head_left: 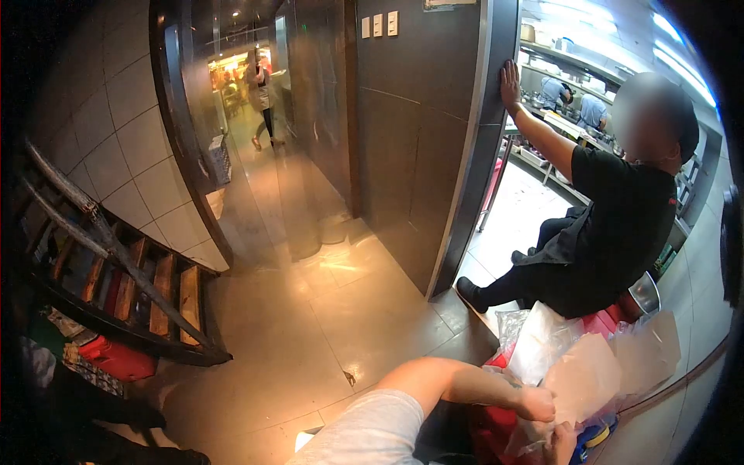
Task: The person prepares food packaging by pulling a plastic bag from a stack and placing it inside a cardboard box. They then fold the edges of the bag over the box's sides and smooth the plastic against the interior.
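Note:
My left hand [536, 404] is closed in a fist at the lower edge of a brown paper sheet [583, 378], gripping what looks like a thin clear plastic bag [527, 440]. Just below it, partly cut off by the frame, my right hand [564, 443] has its fingers bent and pressed together at the same plastic. Another brown paper piece [649, 353] and a white plastic-wrapped bundle [542, 341] lie beyond my hands. Red containers [496, 426] stand underneath. A blue and yellow roll [598, 435] sits beside my right hand.
A person in black [620, 209] sits to the right, one hand against the door frame [473, 155]. Behind is a bright kitchen with people at work. Wooden stairs [159, 287] rise at left above a red box [116, 358]. A clear curtain [287, 155] hangs in the passage.

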Action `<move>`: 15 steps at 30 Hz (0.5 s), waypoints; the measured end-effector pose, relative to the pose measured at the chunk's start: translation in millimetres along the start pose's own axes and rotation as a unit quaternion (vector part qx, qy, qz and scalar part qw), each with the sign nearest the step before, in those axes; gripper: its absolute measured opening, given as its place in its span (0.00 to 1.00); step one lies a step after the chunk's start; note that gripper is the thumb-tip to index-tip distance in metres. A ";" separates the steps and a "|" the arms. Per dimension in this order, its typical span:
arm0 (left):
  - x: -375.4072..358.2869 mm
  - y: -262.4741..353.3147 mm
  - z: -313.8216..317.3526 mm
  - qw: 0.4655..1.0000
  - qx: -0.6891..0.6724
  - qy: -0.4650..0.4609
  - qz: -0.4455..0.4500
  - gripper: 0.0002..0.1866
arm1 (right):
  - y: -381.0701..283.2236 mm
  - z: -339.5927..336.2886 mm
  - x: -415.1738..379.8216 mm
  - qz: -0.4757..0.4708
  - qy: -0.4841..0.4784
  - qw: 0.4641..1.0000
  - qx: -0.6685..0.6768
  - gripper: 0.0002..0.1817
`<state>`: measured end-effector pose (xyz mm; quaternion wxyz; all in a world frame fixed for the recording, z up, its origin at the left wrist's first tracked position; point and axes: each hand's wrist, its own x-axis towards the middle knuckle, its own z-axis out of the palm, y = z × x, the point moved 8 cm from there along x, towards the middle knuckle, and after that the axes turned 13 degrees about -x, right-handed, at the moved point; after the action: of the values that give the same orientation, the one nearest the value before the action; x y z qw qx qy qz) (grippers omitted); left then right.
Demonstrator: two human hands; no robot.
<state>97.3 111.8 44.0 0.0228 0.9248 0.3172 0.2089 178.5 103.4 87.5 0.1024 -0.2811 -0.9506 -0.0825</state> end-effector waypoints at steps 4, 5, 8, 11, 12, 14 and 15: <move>-3.6 6.5 -105.3 0.972 -0.129 0.187 -0.067 0.24 | 17.0 -45.7 -3.4 0.067 0.142 0.984 0.082 0.07; -9.8 0.0 -116.9 0.952 -0.155 0.234 -0.119 0.27 | 22.6 -52.9 -3.2 0.074 0.163 0.977 0.118 0.08; -20.9 -38.4 -86.5 0.871 -0.363 0.288 -0.161 0.36 | 31.2 -84.7 -9.5 0.117 0.206 0.969 0.065 0.09; -25.0 -48.1 -61.1 0.798 -0.534 0.234 -0.150 0.36 | 50.0 -99.9 -15.7 0.205 0.254 0.926 0.188 0.09; -26.4 -42.7 -61.1 0.830 -0.498 0.214 -0.129 0.37 | 55.3 -105.4 -20.3 0.234 0.263 0.915 0.195 0.09; -30.3 -32.1 -68.8 0.868 -0.426 0.225 -0.122 0.38 | 54.8 -128.9 -29.4 0.255 0.324 0.892 0.185 0.09; -32.4 -25.5 -80.5 0.874 -0.388 0.257 -0.137 0.39 | 52.1 -140.6 -30.7 0.262 0.354 0.879 0.180 0.09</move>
<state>27.2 105.6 100.8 0.3261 0.7024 0.3287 0.5406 253.3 100.5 221.1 0.4990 -0.4487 -0.7409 0.0259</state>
